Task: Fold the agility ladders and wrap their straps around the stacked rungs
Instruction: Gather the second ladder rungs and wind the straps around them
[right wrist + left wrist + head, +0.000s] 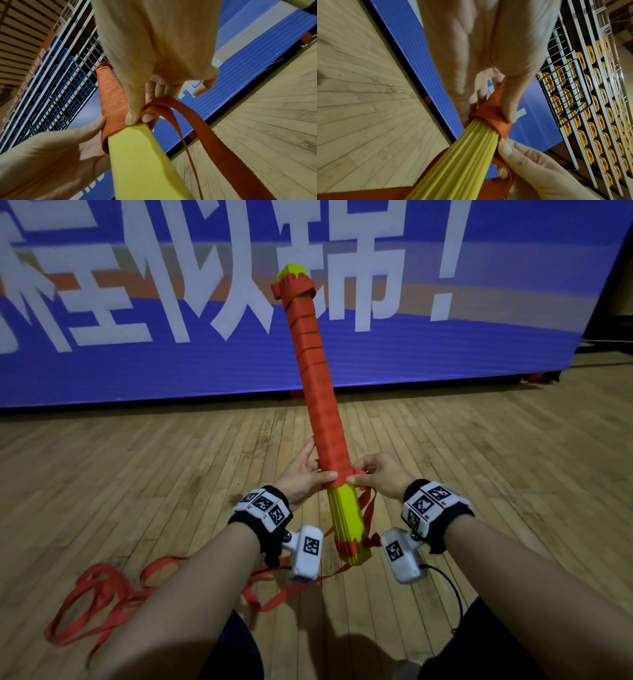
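Head view shows the stacked yellow plastic rungs (346, 520) of the agility ladder held up in the air as one long bundle, tilted away from the person above the wooden plank floor (479, 457). The orange webbing strap (317, 378) already spirals round the bundle from its far tip down to the hands, so most of the wrapping looks done. A short yellow stretch near the person is bare, and a long loose tail of strap (102, 594) lies in loops on the floor toward its near left edge, so more turns appear to remain.

The left hand (301, 477) is curled round the bundle at the lowest wrap, thumb pressed across the strap. The right hand (380, 475) is closed in a pinch: thumb and forefinger grip the strap at the bundle's right edge, where the free length hangs down.
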Demonstrator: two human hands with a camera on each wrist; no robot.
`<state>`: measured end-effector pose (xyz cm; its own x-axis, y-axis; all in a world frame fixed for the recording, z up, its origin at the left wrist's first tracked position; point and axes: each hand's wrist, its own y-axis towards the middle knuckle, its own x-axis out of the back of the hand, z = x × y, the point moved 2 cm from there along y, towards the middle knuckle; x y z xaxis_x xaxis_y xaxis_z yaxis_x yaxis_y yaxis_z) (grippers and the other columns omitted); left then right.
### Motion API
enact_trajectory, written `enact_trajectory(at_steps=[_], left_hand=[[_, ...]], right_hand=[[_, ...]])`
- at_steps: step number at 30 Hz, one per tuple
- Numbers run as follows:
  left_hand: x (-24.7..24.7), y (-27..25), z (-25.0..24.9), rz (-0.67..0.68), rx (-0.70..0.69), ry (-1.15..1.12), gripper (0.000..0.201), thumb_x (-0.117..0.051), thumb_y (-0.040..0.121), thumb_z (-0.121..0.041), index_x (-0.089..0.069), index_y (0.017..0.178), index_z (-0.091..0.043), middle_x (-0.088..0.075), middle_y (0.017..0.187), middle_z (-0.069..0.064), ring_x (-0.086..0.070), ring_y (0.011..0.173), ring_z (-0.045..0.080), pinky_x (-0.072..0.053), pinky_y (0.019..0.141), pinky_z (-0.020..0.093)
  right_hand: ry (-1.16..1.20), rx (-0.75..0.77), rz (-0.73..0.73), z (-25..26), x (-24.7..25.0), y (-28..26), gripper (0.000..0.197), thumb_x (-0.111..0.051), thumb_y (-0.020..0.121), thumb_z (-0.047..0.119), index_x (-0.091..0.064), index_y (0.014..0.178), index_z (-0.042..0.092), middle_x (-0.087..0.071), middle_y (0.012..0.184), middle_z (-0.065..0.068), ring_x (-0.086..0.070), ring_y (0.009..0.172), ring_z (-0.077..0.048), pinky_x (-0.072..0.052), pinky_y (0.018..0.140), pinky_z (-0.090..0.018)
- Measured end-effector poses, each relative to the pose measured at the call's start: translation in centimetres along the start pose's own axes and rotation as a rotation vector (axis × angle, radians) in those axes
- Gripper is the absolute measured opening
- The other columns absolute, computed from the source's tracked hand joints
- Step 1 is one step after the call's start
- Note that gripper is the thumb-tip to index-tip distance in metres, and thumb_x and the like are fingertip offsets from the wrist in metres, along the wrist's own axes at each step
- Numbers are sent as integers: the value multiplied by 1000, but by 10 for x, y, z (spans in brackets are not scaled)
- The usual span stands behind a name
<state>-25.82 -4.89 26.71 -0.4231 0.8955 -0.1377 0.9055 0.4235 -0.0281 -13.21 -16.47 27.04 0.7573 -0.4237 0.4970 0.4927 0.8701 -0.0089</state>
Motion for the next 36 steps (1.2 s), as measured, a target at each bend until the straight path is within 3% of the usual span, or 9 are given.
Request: enact_trajectory(at_steps=[3, 10, 12, 17, 20, 23, 26, 30, 36], left_hand=[[0, 2, 3, -37, -7, 34, 84, -59, 83, 13, -21, 149, -23, -58, 123, 17, -61, 110, 28, -56, 84, 37], [-2, 11, 11, -192, 0, 121, 63, -64, 84, 6, -37, 139, -6, -52, 127, 13, -56, 116, 32, -47, 100, 48], [-1, 12, 14, -219, 4, 133, 64, -66, 82, 5, -37, 138, -5, -53, 124, 11, -57, 115, 32, -47, 100, 49], [-1, 13, 13, -248, -18, 148, 66, -72, 77, 4, -40, 132, -12, -55, 118, 3, -60, 111, 30, -50, 96, 50], [-1, 12, 9, -276, -44, 197, 67, -78, 71, 2, -42, 125, -13, -54, 113, -1, -62, 106, 28, -53, 90, 45], [-2, 10, 8, -286, -63, 243, 72, -81, 67, 1, -40, 126, -10, -53, 108, -3, -63, 102, 28, -54, 87, 44], [-2, 7, 6, -311, -80, 241, 70, -82, 67, 0, -40, 119, -18, -53, 104, -4, -63, 97, 23, -56, 85, 43], [1, 5, 3, -320, -93, 232, 74, -85, 65, -4, -39, 119, -24, -55, 110, 1, -63, 101, 24, -55, 86, 46], [-3, 3, 2, -256, -58, 179, 76, -80, 68, 4, -35, 123, -23, -58, 120, 14, -63, 105, 26, -54, 89, 46]], right_hand=[[-14, -20, 5, -1, -2, 0, 3, -69, 84, 12, -67, 83, 14, -66, 80, -2, -60, 68, -9, -51, 71, -23], [-91, -71, -35, -3, -5, 4, 8, -68, 86, 16, -68, 79, 12, -65, 71, -2, -58, 65, -10, -51, 68, -23], [-124, -85, -30, -3, -6, 4, 11, -67, 87, 16, -67, 77, 11, -63, 67, 0, -57, 61, -7, -47, 62, -18], [-112, -91, -27, 0, -6, 5, 20, -62, 90, 10, -63, 70, 13, -64, 67, -1, -60, 62, -7, -48, 61, -16], [-91, -80, 20, 3, -4, 4, 21, -60, 88, 3, -64, 69, 10, -63, 69, -5, -59, 64, -12, -51, 68, -22], [-123, -88, 84, 6, -4, 1, 8, -62, 84, 3, -70, 84, 1, -64, 71, -7, -57, 65, -14, -50, 72, -28], [-130, -75, 87, 8, -6, -2, 12, -65, 83, 7, -70, 91, 1, -63, 74, -7, -57, 69, -14, -49, 72, -27], [-93, -63, 105, 12, -7, -3, 13, -71, 82, 17, -68, 90, 7, -61, 75, -2, -56, 72, -10, -46, 71, -22], [-128, -37, 52, 4, -10, 0, 17, -79, 75, 23, -65, 81, 14, -64, 76, 1, -58, 71, -10, -48, 73, -26]])
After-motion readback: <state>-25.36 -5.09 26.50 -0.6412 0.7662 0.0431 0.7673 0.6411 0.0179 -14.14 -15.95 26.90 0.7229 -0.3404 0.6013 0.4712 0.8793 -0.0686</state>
